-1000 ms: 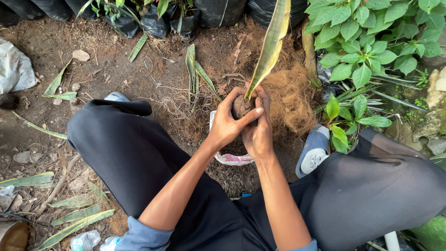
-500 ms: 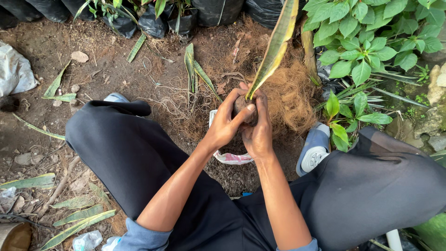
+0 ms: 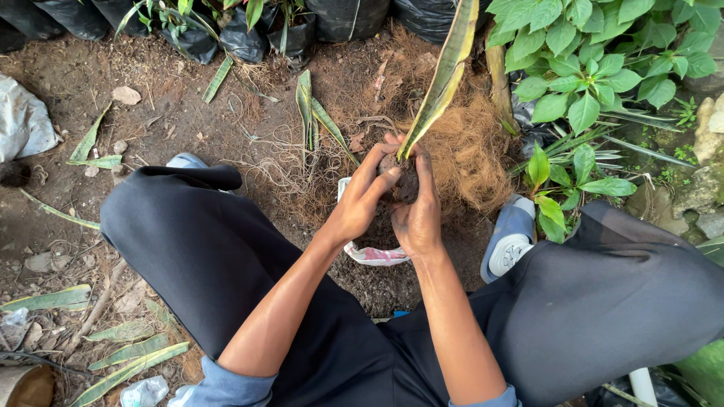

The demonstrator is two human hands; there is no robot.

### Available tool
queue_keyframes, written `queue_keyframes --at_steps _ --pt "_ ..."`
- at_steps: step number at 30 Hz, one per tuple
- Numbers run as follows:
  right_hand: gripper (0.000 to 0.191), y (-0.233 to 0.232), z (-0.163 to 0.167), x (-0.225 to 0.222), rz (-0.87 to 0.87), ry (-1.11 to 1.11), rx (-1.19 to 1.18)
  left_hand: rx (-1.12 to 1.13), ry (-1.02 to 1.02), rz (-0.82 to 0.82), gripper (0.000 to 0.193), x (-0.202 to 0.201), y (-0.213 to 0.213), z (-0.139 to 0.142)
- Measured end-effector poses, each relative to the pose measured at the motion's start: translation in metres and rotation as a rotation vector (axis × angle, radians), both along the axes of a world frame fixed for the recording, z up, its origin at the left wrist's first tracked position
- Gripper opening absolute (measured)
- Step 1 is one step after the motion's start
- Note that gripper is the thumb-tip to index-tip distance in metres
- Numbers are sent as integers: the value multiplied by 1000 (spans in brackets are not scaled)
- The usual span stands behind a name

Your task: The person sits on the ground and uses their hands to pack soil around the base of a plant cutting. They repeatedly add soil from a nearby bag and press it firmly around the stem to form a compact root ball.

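Both hands cup a dark clump of soil (image 3: 407, 183) at the base of a long yellow-green sword-shaped leaf (image 3: 445, 75) that rises up and away. My left hand (image 3: 363, 197) wraps the clump from the left, thumb across its front. My right hand (image 3: 419, 211) presses it from the right and below. Under the hands lies a small white and pink plastic bag (image 3: 375, 255) holding dark soil. A mound of brown coconut fibre (image 3: 467, 151) sits just right of the hands.
I squat with black-trousered knees at both sides and a grey shoe (image 3: 509, 237) at right. Black planting bags (image 3: 249, 34) line the far edge. A leafy green plant (image 3: 588, 83) fills the upper right. Cut leaves (image 3: 128, 354) lie on the bare dirt at left.
The hands have kept their hold on the soil clump and shifted only slightly; the leaf has tilted a little. Nothing has been let go.
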State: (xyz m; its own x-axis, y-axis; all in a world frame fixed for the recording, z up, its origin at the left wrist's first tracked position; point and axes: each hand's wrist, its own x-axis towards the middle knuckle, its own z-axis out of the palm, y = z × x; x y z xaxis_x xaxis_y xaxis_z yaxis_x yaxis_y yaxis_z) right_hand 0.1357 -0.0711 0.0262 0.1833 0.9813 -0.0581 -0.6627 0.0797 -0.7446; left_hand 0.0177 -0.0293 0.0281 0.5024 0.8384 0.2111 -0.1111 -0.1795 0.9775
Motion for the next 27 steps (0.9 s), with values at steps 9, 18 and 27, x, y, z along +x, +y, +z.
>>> queue_keyframes --at_steps 9,18,27 --pt "41 -5 0 -4 10 -81 100 -7 24 40 33 1 -2 6" --pt "47 -4 -9 -14 2 -101 85 1 -19 163 24 6 -5 9" --pt "49 -4 -4 -12 42 -80 142 -125 -222 247 22 9 1 -4"
